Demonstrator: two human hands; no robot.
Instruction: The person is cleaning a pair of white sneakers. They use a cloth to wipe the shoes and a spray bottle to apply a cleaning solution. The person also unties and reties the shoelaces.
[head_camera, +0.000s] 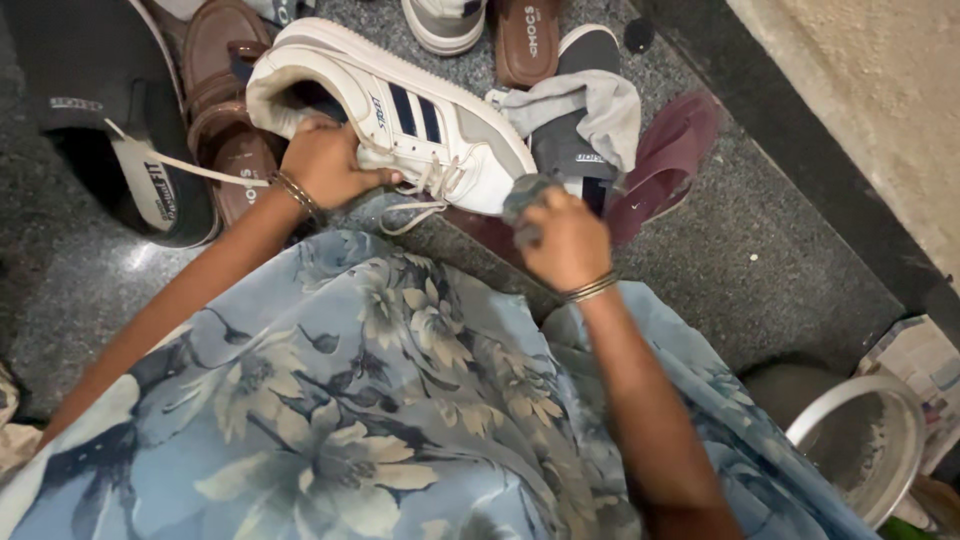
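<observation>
My left hand (325, 165) grips a white sneaker (400, 110) with dark blue stripes by its side near the laces, holding it over my lap. A loose lace trails off to the left. My right hand (565, 240) is closed on a small grey cloth (525, 195) pressed against the sneaker's toe. Both wrists wear thin bangles. A blue floral garment (380, 400) covers my lap beneath both arms.
Brown sandals (225, 90) and a dark slipper (120, 120) lie at the left on the speckled floor. Another grey cloth (590, 105) drapes over dark shoes at the right, beside a maroon slipper (670, 160). A metal bowl (870, 440) sits at lower right by the wall.
</observation>
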